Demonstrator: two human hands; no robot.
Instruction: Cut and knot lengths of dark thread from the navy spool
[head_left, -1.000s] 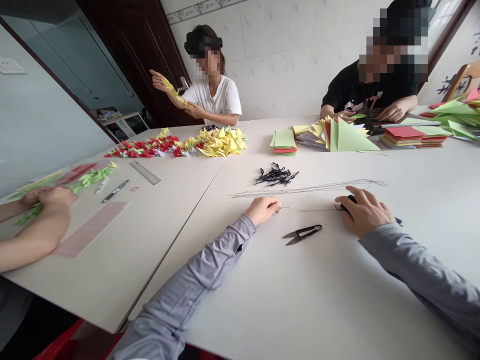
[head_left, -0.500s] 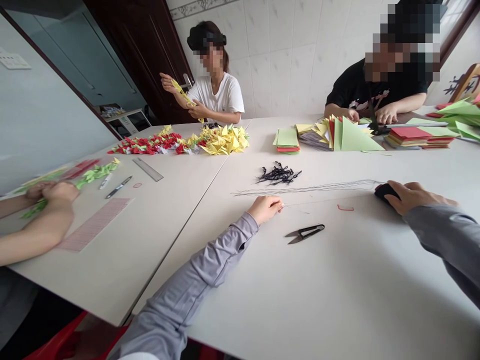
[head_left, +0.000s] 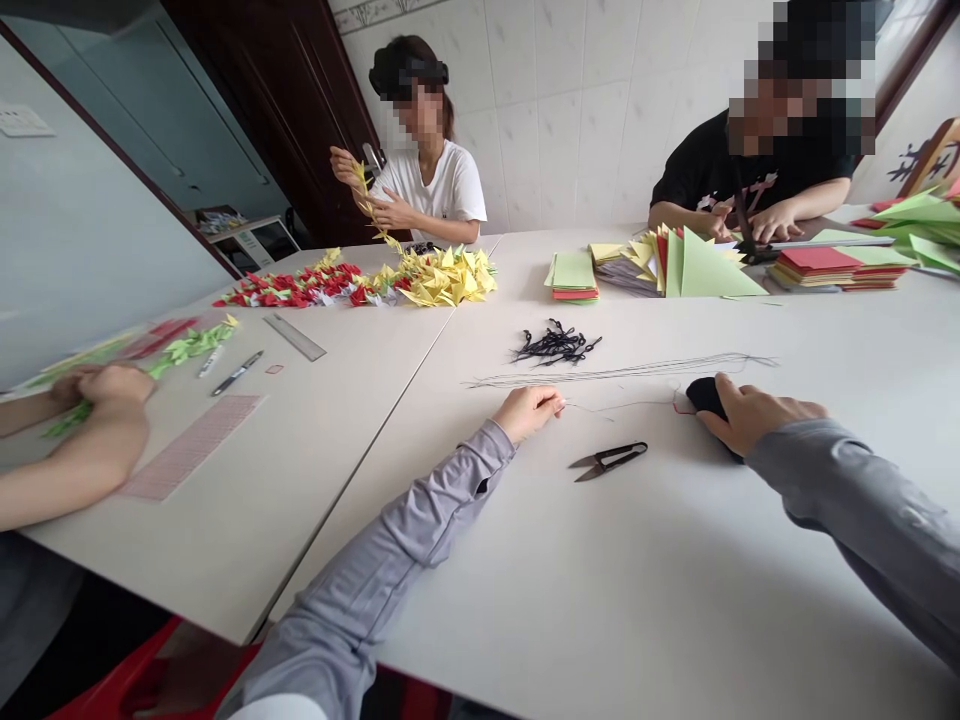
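My left hand (head_left: 529,412) rests on the table with its fingertips pinched on the end of a thin dark thread (head_left: 622,405). The thread runs slack to the right, toward a black spool of thread (head_left: 705,397). My right hand (head_left: 761,412) is wrapped over that spool, hiding part of it. Between my hands and nearer to me lie black thread snips (head_left: 609,461), blades pointing left. Beyond the hands stretches a bundle of long cut threads (head_left: 622,371). A small red outline (head_left: 681,406) on the table is partly covered by the spool.
A heap of short black knotted cords (head_left: 559,344) lies farther back. Colored paper stacks (head_left: 573,274) and folded yellow and red paper pieces (head_left: 450,277) line the far side. A ruler (head_left: 295,337) and pen (head_left: 238,373) lie left, near another person's arms (head_left: 112,430). Two people sit opposite.
My right hand has slid left with the spool, toward my left hand, and the thread between them has gone slack. My left hand stays nearly in place.
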